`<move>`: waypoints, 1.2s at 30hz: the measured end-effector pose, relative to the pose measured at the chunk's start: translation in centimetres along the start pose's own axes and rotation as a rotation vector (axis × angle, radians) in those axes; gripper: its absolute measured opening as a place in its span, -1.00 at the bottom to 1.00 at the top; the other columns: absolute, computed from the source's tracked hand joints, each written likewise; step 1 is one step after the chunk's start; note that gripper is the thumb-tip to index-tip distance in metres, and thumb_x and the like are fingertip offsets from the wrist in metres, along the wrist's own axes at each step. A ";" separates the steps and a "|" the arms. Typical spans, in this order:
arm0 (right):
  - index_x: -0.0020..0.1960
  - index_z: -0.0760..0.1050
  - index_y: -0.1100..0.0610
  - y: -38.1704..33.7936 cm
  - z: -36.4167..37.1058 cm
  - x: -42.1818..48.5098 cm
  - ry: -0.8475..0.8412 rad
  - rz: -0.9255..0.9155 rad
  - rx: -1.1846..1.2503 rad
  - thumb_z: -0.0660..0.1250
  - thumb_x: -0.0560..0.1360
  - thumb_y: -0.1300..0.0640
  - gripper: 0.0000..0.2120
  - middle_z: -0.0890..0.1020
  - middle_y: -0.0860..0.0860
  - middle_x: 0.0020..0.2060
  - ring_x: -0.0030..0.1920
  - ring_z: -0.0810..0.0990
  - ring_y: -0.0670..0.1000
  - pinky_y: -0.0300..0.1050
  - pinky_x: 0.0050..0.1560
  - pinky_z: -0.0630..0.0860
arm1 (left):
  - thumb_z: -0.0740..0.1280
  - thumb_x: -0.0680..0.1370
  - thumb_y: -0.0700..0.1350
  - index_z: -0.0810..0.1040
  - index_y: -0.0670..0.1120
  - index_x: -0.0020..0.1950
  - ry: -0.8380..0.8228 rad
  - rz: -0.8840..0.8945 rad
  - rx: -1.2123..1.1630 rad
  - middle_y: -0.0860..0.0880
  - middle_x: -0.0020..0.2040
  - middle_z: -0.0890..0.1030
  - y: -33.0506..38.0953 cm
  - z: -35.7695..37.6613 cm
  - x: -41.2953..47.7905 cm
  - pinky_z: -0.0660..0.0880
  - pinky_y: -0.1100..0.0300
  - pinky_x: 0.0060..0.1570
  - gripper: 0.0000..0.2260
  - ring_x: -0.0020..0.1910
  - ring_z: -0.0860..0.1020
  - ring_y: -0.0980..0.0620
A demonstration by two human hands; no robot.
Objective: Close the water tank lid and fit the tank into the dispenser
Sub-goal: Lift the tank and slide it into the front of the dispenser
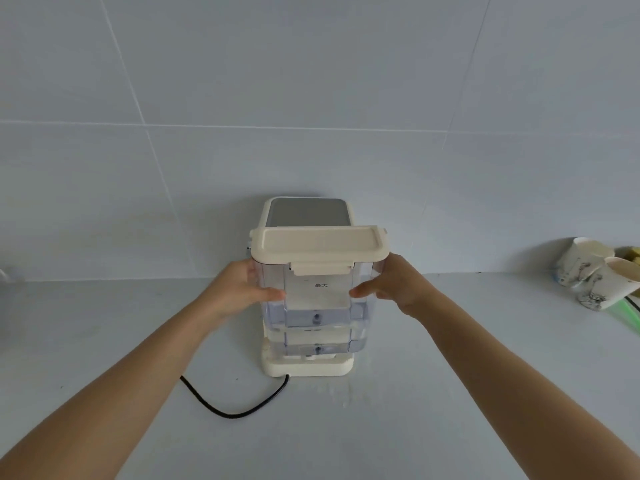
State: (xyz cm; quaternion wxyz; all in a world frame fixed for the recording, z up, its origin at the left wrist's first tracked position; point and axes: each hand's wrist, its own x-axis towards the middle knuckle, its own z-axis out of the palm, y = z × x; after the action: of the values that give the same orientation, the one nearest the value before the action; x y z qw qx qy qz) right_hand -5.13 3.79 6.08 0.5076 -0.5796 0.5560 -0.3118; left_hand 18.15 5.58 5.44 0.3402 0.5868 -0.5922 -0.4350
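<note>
Tank [317, 306] (one) between two hands

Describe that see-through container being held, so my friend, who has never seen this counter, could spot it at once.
Find the cream-coloured dispenser standing against the tiled wall in the middle of the grey counter. On its near side, the left hand and right hand grip the water tank. It is the only clear-walled box here, with a cream clip-on lid and water in its lower part.

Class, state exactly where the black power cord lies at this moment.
In the head view, the black power cord lies on the white counter, curving left from the dispenser base, below the left hand.
</note>
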 end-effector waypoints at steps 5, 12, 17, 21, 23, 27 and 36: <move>0.17 0.41 0.10 -0.7 0.7 1.2 0.003 0.066 0.078 0.38 0.28 0.49 -0.45 0.43 -0.04 0.12 0.14 0.35 0.05 -0.10 0.02 0.35 | 0.45 0.37 -0.31 0.49 -0.04 0.07 0.004 -0.047 -0.033 0.16 -0.15 0.55 0.0 -0.8 0.9 0.47 0.29 -0.11 -0.65 -0.10 0.52 0.19; 0.15 0.46 0.17 -0.9 1.3 2.4 0.032 0.097 0.141 0.37 0.26 0.52 -0.48 0.53 -0.01 -0.04 0.03 0.45 0.07 -0.17 -0.18 0.36 | 0.44 0.36 -0.35 0.51 -0.08 0.08 -0.021 -0.081 -0.050 0.10 -0.15 0.57 0.0 -1.4 2.4 0.46 0.35 -0.30 -0.65 -0.16 0.51 0.21; 0.03 0.45 0.16 -1.0 1.4 2.6 0.008 0.093 0.154 0.36 0.26 0.53 -0.56 0.55 0.04 -0.06 -0.18 0.49 -0.08 -0.24 -0.28 0.34 | 0.45 0.36 -0.33 0.52 -0.04 -0.04 -0.038 -0.094 -0.025 0.09 -0.15 0.57 -0.6 -1.8 3.3 0.43 0.31 -0.25 -0.71 -0.14 0.51 0.18; 0.05 0.44 0.14 -0.6 1.6 2.8 0.004 0.081 0.149 0.37 0.26 0.52 -0.54 0.54 0.02 -0.03 -0.13 0.49 -0.05 -0.24 -0.26 0.33 | 0.44 0.37 -0.33 0.51 0.00 -0.11 -0.055 -0.090 -0.012 0.09 -0.18 0.57 -0.9 -1.9 3.6 0.43 0.36 -0.29 -0.73 -0.19 0.51 0.22; 0.07 0.44 0.13 -0.4 1.7 2.9 0.003 0.074 0.151 0.37 0.26 0.52 -0.53 0.54 0.02 -0.02 -0.15 0.48 -0.10 -0.25 -0.27 0.33 | 0.44 0.37 -0.33 0.52 -0.01 -0.08 -0.060 -0.090 0.002 0.10 -0.18 0.57 -1.0 -1.9 3.6 0.43 0.41 -0.33 -0.73 -0.19 0.51 0.24; 0.12 0.42 0.13 0.4 1.9 3.2 -0.009 0.052 0.160 0.36 0.25 0.54 -0.47 0.54 0.03 0.03 -0.06 0.51 -0.03 -0.19 -0.15 0.39 | 0.44 0.37 -0.33 0.51 -0.09 0.11 -0.060 -0.094 -0.006 0.10 -0.11 0.57 -1.7 -1.6 3.5 0.44 0.42 -0.26 -0.63 -0.04 0.51 0.16; 0.28 0.39 0.15 3.0 2.4 4.0 -0.014 0.048 0.117 0.39 0.22 0.53 -0.32 0.53 0.05 0.15 0.18 0.42 0.08 -0.05 0.08 0.35 | 0.44 0.36 -0.35 0.50 -0.19 0.21 -0.061 -0.097 0.029 -0.06 0.06 0.58 -3.7 -0.7 3.7 0.35 0.23 0.09 -0.56 0.08 0.49 0.05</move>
State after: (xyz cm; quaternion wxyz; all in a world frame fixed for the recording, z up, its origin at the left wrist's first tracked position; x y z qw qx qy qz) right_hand -3.13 0.90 1.75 0.5521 -0.5374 0.5470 -0.3274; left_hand 19.98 2.08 1.94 0.2918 0.6061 -0.5797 -0.4599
